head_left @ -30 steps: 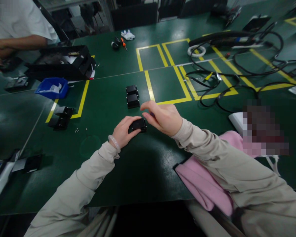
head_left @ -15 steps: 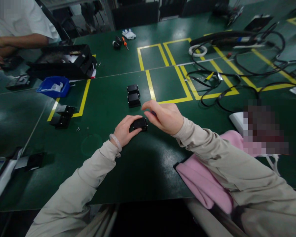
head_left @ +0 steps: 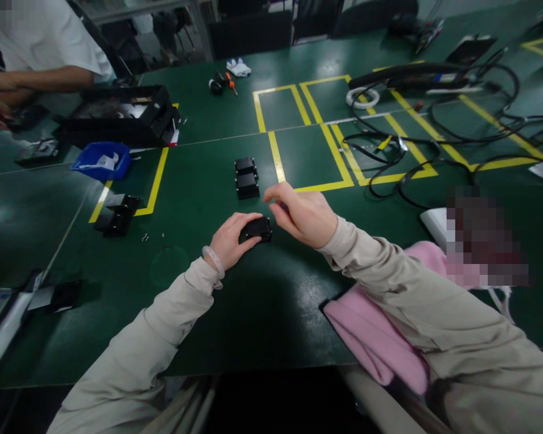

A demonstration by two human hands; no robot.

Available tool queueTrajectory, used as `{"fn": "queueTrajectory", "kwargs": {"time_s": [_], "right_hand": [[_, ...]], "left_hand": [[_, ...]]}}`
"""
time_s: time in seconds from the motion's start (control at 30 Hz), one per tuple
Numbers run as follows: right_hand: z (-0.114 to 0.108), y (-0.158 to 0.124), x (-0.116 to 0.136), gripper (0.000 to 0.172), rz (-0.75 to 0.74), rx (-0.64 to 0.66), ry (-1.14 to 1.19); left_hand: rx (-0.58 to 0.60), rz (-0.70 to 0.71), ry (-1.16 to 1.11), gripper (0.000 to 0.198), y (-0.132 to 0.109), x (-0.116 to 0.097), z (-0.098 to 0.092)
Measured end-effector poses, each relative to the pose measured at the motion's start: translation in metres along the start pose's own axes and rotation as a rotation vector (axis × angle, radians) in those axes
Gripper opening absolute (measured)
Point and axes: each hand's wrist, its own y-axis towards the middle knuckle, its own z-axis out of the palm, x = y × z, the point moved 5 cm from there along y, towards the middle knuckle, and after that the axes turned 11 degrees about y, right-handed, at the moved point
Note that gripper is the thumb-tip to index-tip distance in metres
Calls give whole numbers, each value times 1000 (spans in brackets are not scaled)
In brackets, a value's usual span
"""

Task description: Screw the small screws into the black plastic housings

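A small black box [head_left: 259, 229] lies on the green table in front of me, with tiny bright spots like screws at its edge. My left hand [head_left: 230, 241] grips it from the left, thumb on the near side and fingers on the far side. Just right of the box, my right hand [head_left: 302, 214] is raised with curled fingers, thumb and forefinger close together. Whatever those fingers may hold is too small or hidden to make out. Beyond the box, two similar black boxes [head_left: 247, 178] sit one behind the other.
Loose screws [head_left: 145, 237] and more black boxes [head_left: 116, 215] lie to the left, near a blue bin [head_left: 100, 160] and a black crate [head_left: 117, 114]. Black cables [head_left: 389, 141] spread over the right. A pink cloth [head_left: 375, 337] lies under my right forearm. Another person [head_left: 40, 72] works at far left.
The view has shifted very slightly. Both hands and the black box keep nearly the same places; the other person's hand at far left has moved a little.
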Motion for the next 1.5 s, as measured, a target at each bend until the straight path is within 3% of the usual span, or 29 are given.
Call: {"fn": "queueTrajectory", "kwargs": {"time_s": [0.3, 0.53, 1.0, 1.5], "right_hand": [[-2, 1, 2, 47, -15, 24, 19], [2, 2, 3, 41, 34, -44, 6], [3, -7, -5, 47, -37, -145, 75], [1, -9, -3, 41, -21, -107, 76]], "left_hand": [[1, -12, -3, 38, 0, 1, 0], [13, -7, -2, 39, 0, 1, 0], [27, -17, -5, 40, 0, 2, 1], [7, -3, -23, 39, -1, 1, 1]]}}
